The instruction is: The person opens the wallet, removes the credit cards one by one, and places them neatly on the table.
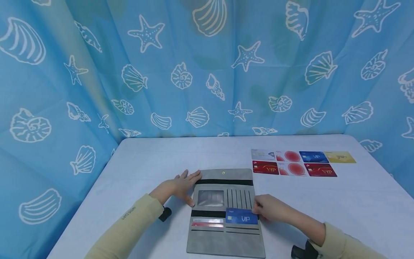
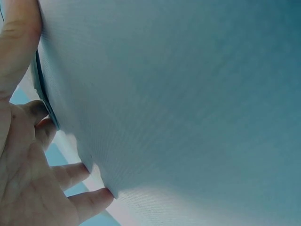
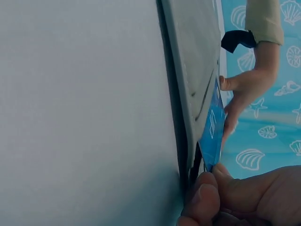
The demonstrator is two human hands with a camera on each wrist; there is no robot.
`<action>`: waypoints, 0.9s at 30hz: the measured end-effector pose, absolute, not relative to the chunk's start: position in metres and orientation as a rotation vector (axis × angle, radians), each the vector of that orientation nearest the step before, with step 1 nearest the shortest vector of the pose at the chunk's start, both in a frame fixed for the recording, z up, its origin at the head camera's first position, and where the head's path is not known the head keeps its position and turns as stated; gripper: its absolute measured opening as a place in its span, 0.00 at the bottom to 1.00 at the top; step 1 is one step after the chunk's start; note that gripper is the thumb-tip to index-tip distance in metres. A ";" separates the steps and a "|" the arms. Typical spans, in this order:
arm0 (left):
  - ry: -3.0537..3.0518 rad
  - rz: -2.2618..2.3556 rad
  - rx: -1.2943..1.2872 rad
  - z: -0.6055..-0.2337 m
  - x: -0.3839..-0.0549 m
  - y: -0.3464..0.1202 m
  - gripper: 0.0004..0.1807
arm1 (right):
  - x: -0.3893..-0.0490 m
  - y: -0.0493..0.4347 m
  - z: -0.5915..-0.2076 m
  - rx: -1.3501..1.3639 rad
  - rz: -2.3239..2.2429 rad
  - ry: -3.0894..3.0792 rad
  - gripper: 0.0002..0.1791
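A grey wallet [image 1: 223, 243] lies unfolded on the table, with card slots, a clear window and black strips. My right hand [image 1: 271, 208] pinches the right edge of a blue VIP card [image 1: 240, 217] between thumb and fingers. The card lies over the lower right slots; how deep it sits in one is hard to tell. In the right wrist view, thumb and fingertips grip the corner of the blue card [image 3: 212, 125]. With fingers spread, my left hand [image 1: 178, 187] rests at the wallet's upper left edge. A white-and-red card [image 1: 207, 223] sits in the lower left slot.
Two rows of cards lie right of the wallet, among them a red VIP card [image 1: 320, 170], another blue card [image 1: 313, 157] and a yellow card [image 1: 340, 157]. A blue curtain [image 1: 200, 72] with shell prints hangs behind the white table [image 1: 155, 154].
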State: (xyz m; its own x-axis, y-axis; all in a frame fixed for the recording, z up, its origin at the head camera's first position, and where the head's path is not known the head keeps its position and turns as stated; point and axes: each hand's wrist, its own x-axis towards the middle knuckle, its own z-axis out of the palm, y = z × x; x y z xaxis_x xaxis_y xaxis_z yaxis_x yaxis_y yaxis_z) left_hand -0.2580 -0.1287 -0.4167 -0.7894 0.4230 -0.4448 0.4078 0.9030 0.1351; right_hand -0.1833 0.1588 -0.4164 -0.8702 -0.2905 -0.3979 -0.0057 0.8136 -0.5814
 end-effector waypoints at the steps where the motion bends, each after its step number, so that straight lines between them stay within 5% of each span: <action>1: 2.590 0.044 0.601 -0.417 -0.258 -0.129 0.57 | -0.184 0.159 -0.416 -0.226 -0.811 2.527 0.08; 27: 2.596 0.047 0.602 -0.416 -0.256 -0.128 0.57 | -0.178 0.172 -0.423 -0.115 -1.172 2.377 0.10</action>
